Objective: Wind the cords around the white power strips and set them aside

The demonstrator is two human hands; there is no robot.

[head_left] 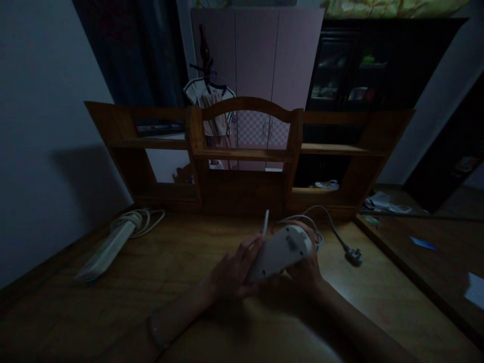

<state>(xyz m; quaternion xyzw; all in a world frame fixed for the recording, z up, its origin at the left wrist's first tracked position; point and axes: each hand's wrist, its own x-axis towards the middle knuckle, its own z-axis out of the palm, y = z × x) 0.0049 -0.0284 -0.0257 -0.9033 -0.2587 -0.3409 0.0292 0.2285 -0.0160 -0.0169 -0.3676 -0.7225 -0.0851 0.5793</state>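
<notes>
Both hands hold a white power strip point(278, 253) above the wooden desk, tilted so that its underside, with small dark screw holes, faces me. My left hand point(236, 267) grips its left end, fingers on the upper edge and thumb below. Around the right end, partly behind it, wraps my right hand point(305, 264); most of its fingers are hidden. A thin white rod-like piece point(265, 222) sticks up beside my left fingers; I cannot tell what it is. A white cord point(328, 217) loops behind my right hand and ends in a three-pin plug point(354, 256) on the desk.
Another white power strip point(109, 252) lies at left with its cable point(145, 222) coiled. A wooden shelf unit point(244, 189) lines the desk's back edge. To the right, a lower brown surface point(423, 272) bears a blue card point(422, 243) and white paper point(475, 291). The room is dim.
</notes>
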